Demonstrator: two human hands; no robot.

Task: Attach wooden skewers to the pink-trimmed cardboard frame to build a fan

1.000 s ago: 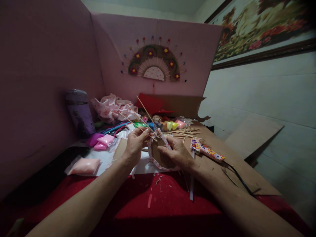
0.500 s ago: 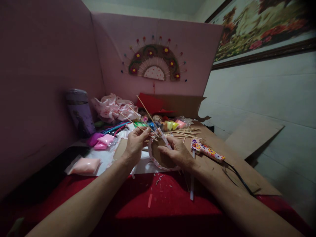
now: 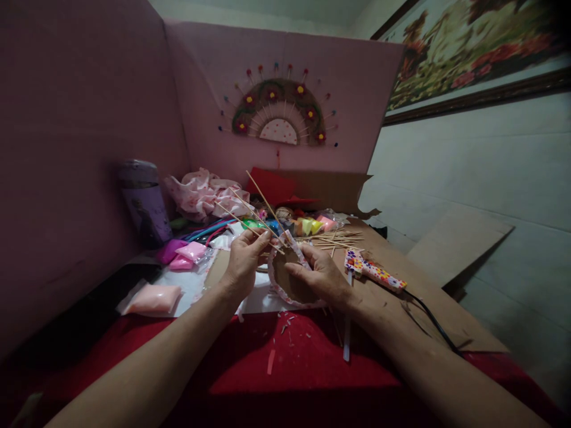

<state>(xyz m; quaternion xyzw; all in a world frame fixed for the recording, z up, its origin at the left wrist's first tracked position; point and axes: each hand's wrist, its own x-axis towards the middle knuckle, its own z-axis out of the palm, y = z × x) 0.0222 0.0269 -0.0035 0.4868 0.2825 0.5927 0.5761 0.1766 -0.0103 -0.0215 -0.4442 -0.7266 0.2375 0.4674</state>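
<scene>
Between my hands is a cardboard piece [image 3: 292,284] with a curved lower edge trimmed in pink-dotted white fabric. My right hand [image 3: 323,276] grips its right side, thumb lying over the brown face. With thumb and fingers pinched, my left hand [image 3: 247,258] holds a thin wooden stick [image 3: 236,219] whose lower end lies against the top of the cardboard. Two more sticks [image 3: 263,196] stand up from that top edge, slanting left. Whether the pinched stick is fixed to the cardboard I cannot tell.
Right of my hands lie a flower-patterned glue gun [image 3: 375,271] with a black cord and a pile of wooden sticks [image 3: 336,239]. Packets of pink clay [image 3: 154,298] and a purple tumbler [image 3: 145,205] stand left. A decorated half-round fan [image 3: 279,110] hangs on the pink backboard.
</scene>
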